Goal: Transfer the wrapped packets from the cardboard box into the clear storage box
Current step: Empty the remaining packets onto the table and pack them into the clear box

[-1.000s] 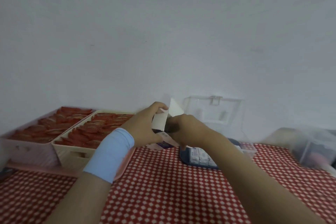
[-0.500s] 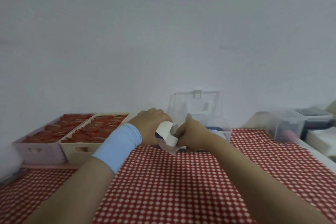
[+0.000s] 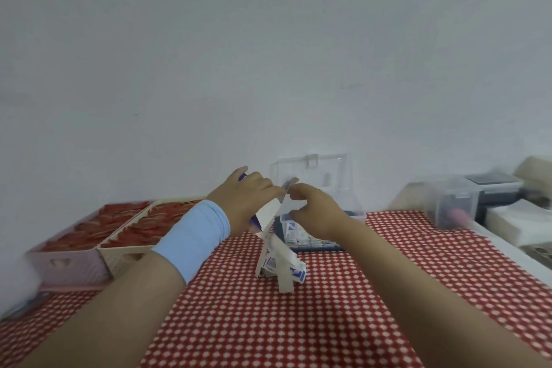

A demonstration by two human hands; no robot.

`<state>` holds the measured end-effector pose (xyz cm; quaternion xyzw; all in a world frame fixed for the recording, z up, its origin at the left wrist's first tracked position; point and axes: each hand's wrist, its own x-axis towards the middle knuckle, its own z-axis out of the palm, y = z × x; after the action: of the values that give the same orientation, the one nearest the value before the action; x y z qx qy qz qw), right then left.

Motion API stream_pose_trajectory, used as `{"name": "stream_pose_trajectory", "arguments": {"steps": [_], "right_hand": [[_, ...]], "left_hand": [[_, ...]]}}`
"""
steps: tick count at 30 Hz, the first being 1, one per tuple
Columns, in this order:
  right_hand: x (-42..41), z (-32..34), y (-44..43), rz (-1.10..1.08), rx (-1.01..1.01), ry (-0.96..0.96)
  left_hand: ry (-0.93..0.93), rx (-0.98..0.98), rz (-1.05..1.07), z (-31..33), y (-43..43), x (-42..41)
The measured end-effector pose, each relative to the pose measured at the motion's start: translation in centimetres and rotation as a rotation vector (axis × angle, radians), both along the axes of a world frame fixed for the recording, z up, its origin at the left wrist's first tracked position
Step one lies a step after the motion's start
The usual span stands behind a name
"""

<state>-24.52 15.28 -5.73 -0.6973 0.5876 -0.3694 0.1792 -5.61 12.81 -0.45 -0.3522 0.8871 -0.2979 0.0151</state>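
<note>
White-and-blue wrapped packets (image 3: pixel 282 263) are spilling in a loose string from the tipped cardboard box (image 3: pixel 268 212) and piling on the red checked cloth of the worktop (image 3: pixel 268 323), just in front of the clear storage box (image 3: pixel 316 236). The left hand (image 3: pixel 243 203), its wrist banded in pale blue (image 3: pixel 194 236), is closing its grip around the upturned box and holding it mouth-down above the heap. The right hand (image 3: pixel 313 209) is hovering just beside the box's raised flap, thumb and forefinger curled close to each other; whether they are pinching the flap or a packet cannot be told through the blur. The storage box is standing open just beyond the hands, its clear lid (image 3: pixel 310 179) raised against the wall, with a row of packets already lying in its dark base. The step in hand appears to be emptying the carton, and the spill is landing short of the target rather than inside it. The next move is likely calling for the fallen packets to be gathered off the cloth and carried forward over the near rim of the storage box, with the carton shaken or checked for any left inside. To the left, two trays of red items (image 3: pixel 119 227) are sitting side by side; to the right, further plastic containers (image 3: pixel 466 200) are lining the wall.
</note>
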Motion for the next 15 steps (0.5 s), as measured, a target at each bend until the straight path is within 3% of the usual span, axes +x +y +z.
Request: {"name": "stream_pose_trajectory", "arguments": {"steps": [9,15], "right_hand": [[1.9,-0.1,-0.4,0.168,-0.076,-0.097],[1.7,0.3,-0.7,0.159,-0.085,-0.132]], "left_hand": [[0.041,-0.262,-0.374,0.0,-0.2,1.8],[0.146,-0.245,-0.302,0.6,-1.1,2.7]]}}
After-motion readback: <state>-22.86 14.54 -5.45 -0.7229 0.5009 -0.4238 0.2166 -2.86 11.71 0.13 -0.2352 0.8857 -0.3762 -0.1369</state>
